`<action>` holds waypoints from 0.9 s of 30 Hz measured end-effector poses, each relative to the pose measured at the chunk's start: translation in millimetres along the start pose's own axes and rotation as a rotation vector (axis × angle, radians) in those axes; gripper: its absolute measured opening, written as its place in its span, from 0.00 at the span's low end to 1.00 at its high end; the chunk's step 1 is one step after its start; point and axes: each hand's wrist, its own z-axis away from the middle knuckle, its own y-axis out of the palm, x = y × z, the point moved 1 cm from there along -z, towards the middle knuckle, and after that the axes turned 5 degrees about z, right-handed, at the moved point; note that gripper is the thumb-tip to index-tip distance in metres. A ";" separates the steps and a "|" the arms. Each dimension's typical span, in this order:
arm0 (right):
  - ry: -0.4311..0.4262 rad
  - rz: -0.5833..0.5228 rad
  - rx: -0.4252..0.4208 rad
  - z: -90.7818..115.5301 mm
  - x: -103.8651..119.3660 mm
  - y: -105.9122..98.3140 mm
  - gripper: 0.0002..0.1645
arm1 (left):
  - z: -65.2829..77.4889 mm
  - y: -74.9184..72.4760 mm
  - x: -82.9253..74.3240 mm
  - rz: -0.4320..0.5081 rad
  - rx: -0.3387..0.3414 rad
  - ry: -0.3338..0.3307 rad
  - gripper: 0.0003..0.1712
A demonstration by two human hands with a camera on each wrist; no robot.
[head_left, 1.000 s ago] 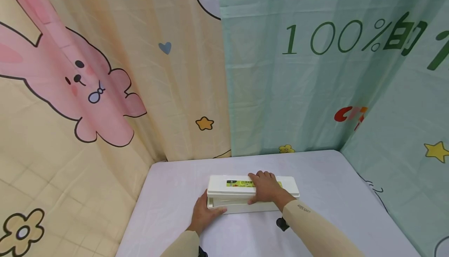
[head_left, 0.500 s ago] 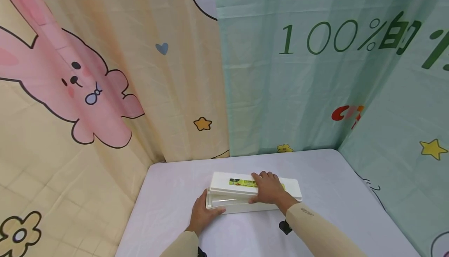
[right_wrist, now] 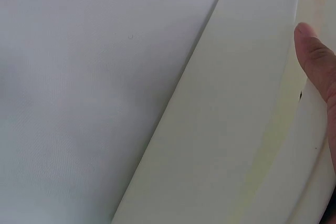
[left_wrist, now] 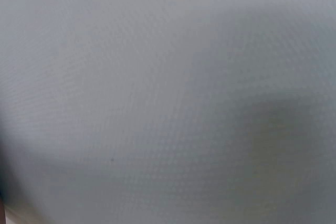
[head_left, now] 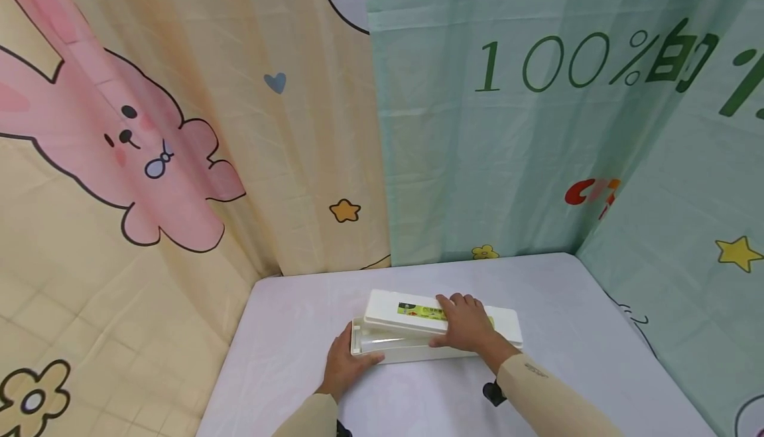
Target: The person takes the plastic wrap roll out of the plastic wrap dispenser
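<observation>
A long white plastic box (head_left: 412, 355) lies lengthwise on the table in the head view. Its white lid (head_left: 382, 309), with a yellow-green label (head_left: 412, 310), sits raised and skewed to the right, baring the box's left end. My left hand (head_left: 348, 365) grips that left end, thumb along the front. My right hand (head_left: 467, 324) holds the lid from above, fingers over the far side and thumb at the front edge. The right wrist view shows the box's pale front wall (right_wrist: 210, 103) and my right thumb (right_wrist: 314, 51). Most of the box's inside is hidden.
A white cloth covers the table (head_left: 286, 337). Behind it hang a cream curtain (head_left: 310, 138) and a green curtain (head_left: 442, 178), with another green stretch along the right. The left wrist view holds almost only blurred white cloth (left_wrist: 131, 77).
My right hand has shifted the lid rightward and turned it, lifting its left end off the box. More of the box's left end shows. My left hand stays at the box's left end.
</observation>
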 end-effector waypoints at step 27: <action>0.052 -0.029 -0.030 10.2 -25.2 0.6 0.66 | 1.5 -2.5 -2.2 0.014 0.005 0.031 0.62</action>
